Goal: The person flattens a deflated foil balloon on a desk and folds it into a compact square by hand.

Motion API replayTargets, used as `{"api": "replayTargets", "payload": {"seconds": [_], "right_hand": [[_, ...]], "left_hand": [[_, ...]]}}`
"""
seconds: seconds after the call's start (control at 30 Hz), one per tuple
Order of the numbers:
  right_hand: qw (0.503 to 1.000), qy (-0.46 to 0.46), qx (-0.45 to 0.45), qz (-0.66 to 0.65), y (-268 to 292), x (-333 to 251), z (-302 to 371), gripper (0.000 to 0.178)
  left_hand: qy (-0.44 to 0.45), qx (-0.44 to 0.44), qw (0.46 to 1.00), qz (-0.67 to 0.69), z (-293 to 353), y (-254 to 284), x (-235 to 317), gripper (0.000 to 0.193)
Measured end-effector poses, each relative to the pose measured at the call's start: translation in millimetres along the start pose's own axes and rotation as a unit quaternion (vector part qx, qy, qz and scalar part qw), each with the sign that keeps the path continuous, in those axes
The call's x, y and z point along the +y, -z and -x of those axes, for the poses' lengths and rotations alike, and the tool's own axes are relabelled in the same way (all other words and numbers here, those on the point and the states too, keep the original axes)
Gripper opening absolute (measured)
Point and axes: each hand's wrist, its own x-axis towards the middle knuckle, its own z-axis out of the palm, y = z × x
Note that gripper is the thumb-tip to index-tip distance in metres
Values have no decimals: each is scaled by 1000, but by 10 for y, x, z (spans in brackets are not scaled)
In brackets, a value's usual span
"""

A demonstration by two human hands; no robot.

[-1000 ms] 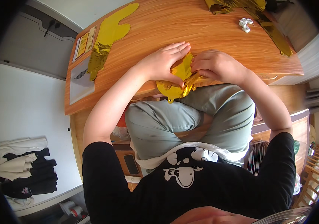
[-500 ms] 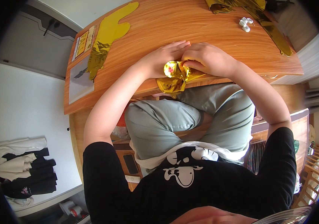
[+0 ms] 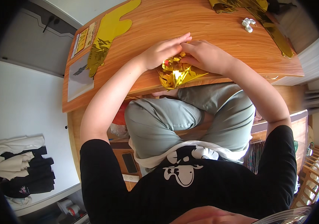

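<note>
At the near edge of the table, a crumpled gold foil balloon (image 3: 182, 77) lies beneath my two hands, its lower part drooping over the edge. A small red patch shows on its upper left. My right hand (image 3: 208, 56) is closed around the upper right of the foil, its thumb pressed on it and its fingertips partly hidden. Against the foil's left side, my left hand (image 3: 161, 53) has its outer fingers stretched out toward the far right. Its thumb is out of sight behind the hand and the foil. The fingertips of both hands meet just above the foil.
A flat gold foil balloon (image 3: 111, 31) lies at the table's left, beside a printed card (image 3: 83, 40) and a clear plastic bag (image 3: 80, 84). White ribbon rolls (image 3: 248, 24) and more gold foil (image 3: 273, 34) are at the far right. My legs (image 3: 189, 112) are under the table's edge.
The foil has been bunched up, and its round end is now creased under my fingers. My left hand's fingers have lifted from the tabletop. My right hand has shifted slightly.
</note>
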Motion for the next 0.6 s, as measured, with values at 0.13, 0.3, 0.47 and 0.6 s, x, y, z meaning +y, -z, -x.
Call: {"api": "replayTargets", "payload": {"seconds": [0.13,0.3,0.47,0.6], "right_hand": [[999,-32,-25,31,-20,-22,-63,27],[997,-65,-37,-6,-5,-65,-24,27],[992,-69,108,21,-66,-209,159,22],[989,7,79,128,-65,-386,375,19]], "left_hand": [[32,-21,999,24,-1,27,-8,68],[10,-42,989,-141,-40,5,76,91],[-4,-24,981,-192,-11,-40,59,89],[-53,-45,961,-267,-38,-6,3,82]]}}
